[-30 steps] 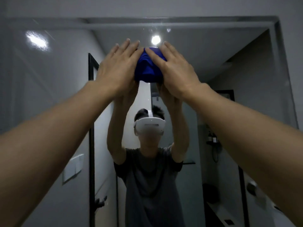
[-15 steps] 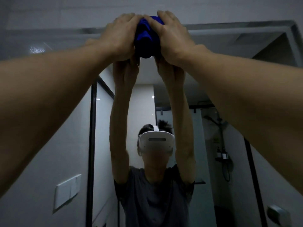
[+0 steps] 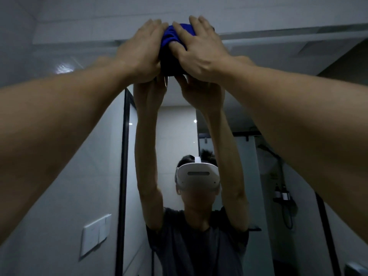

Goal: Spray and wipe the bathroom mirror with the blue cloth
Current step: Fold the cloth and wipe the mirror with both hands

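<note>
The blue cloth (image 3: 171,36) is bunched up against the bathroom mirror (image 3: 79,166), right at its top edge. My left hand (image 3: 142,54) lies over the cloth's left side and my right hand (image 3: 200,54) over its right side, both pressing it to the glass with fingers stretched out. Only a strip of cloth shows between the hands. Both arms reach up high. No spray bottle is in view.
The mirror reflects a person with a white headset (image 3: 197,176), a wall switch (image 3: 95,236), a black door frame (image 3: 122,176) and shower fittings (image 3: 282,186). Pale wall tiles (image 3: 99,12) run above the mirror.
Both hands slid the cloth upward from the upper middle of the glass to its top edge, and the view tilted up with them.
</note>
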Tool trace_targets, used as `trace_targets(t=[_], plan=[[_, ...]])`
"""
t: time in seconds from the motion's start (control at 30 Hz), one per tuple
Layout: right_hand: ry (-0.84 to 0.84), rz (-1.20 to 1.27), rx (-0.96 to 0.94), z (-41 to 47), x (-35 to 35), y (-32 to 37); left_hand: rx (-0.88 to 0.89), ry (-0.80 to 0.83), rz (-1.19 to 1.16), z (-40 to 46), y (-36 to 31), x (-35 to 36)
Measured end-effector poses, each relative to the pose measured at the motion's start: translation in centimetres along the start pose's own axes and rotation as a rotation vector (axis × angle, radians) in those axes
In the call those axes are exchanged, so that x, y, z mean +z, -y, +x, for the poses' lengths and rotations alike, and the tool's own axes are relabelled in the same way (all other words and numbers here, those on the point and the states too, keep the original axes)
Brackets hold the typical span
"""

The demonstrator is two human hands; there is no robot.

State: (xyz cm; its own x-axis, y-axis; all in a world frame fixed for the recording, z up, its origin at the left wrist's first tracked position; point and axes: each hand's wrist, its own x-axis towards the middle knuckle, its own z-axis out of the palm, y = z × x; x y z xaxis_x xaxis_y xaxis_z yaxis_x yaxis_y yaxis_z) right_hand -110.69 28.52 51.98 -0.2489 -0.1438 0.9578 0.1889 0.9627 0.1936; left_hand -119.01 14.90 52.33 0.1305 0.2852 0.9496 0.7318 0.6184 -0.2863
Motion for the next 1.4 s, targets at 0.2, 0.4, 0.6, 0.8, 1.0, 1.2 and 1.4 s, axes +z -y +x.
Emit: trace_targets(t=[0.2, 0.4, 0.6, 0.8, 1.0, 1.2, 1.4], plan=[[0.045, -0.021, -0.042, 1.2, 1.3, 3.4, 0.001, 0.021, -0.017, -1.8, 3.4, -1.4], [0.080, -0.046, -0.033, 2.0, 1.6, 5.3, -0.038, 0.060, 0.004, -1.9, 4.6, -2.6], [0.133, 0.058, -0.004, 0.5, 0.4, 6.3, -0.093, 0.161, -0.113, -3.1, 4.9, -2.4], [0.054, 0.079, -0.052, -3.3, 2.0, 6.8, -0.015, 0.068, -0.133, -7.7, 5.3, -0.6], [0.059, 0.052, -0.082, -9.0, 3.9, 7.8, 0.000, -0.002, -0.084, -14.3, 4.0, 0.4], [-0.018, 0.019, -0.155, -17.1, 6.6, 8.8, 0.008, -0.020, -0.094, -22.3, 1.9, 1.6], [0.075, -0.031, -0.186, -26.0, 7.7, 10.0, -0.005, 0.028, -0.120, -30.7, -0.7, 2.1]])
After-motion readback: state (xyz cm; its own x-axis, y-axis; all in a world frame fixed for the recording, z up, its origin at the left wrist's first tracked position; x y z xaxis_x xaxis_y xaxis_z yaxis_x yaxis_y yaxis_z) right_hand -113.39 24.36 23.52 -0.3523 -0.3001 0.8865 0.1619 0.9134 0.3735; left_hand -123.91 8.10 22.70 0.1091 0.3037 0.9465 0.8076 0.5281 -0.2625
